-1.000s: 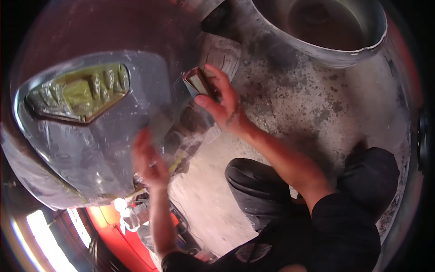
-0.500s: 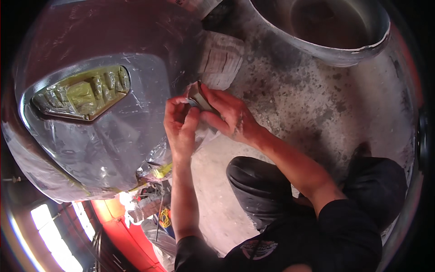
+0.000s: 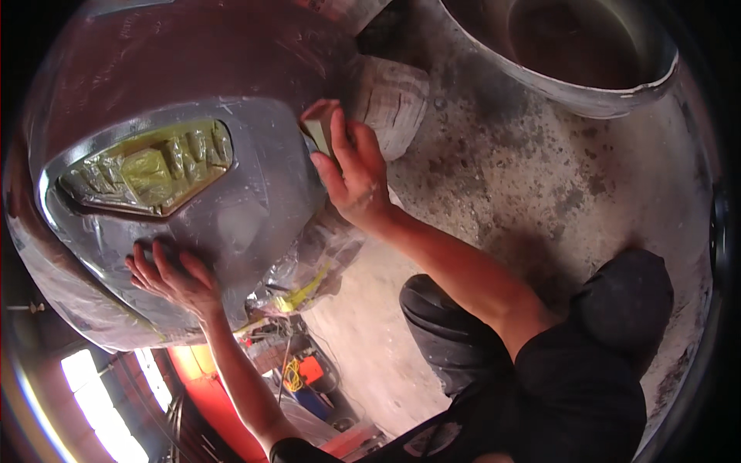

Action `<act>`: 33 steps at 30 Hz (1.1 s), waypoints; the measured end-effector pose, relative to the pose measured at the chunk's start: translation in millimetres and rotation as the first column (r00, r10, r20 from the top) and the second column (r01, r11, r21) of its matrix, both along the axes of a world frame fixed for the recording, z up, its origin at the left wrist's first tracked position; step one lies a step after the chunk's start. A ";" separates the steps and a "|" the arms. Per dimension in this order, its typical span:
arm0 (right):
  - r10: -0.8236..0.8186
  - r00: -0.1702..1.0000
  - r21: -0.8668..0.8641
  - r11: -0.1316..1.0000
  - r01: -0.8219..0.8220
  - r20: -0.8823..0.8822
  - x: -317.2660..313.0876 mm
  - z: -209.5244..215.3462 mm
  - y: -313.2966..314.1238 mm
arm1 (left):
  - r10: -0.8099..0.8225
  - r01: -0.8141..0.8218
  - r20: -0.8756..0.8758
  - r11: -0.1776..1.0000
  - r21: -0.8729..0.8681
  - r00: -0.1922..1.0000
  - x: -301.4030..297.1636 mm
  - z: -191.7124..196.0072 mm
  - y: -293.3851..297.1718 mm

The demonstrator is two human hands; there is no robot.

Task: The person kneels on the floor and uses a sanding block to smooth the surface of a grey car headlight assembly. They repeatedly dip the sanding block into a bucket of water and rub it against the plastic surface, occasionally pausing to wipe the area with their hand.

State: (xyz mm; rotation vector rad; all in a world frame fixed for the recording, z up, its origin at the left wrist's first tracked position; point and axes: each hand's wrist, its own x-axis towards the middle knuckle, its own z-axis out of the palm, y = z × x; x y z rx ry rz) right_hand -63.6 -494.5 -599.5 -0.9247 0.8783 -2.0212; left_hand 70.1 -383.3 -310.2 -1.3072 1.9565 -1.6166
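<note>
A grey-primed car body panel curves across the left, its dusty surface marked with pale scratches. Set into it is an opening covered with crinkled film and yellowish masking. My left hand lies on the panel below that opening, fingers spread, holding nothing. At the panel's right edge, my right hand grips a small sanding block between thumb and fingers. The block is tilted close to the panel; I cannot tell whether it touches.
Plastic film with yellow tape hangs at the panel's lower edge. Printed paper sticks out behind my right hand. A large hollow shell with a pale rim sits on the stained concrete floor. Yellow cord and clutter lie lower left.
My hands, earlier together at the block, have parted. The left has moved down-left onto the panel; the right has carried the block slightly left and up to the panel's edge.
</note>
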 end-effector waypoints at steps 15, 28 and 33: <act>0.019 0.988 0.021 1.000 -0.016 -0.156 -29.9 26.7 -60.8 | -0.038 0.039 -0.034 0.999 0.015 0.999 10.9 -9.1 0.3; -0.046 0.999 -0.046 0.998 0.045 -0.023 -13.2 7.0 -13.8 | -0.043 0.042 -0.028 0.999 -0.021 0.999 6.7 -4.4 -0.7; 0.010 0.982 -0.047 0.999 -0.020 -0.187 -36.7 32.7 -72.6 | -0.057 0.057 -0.036 0.998 -0.005 0.998 11.3 -10.9 -3.0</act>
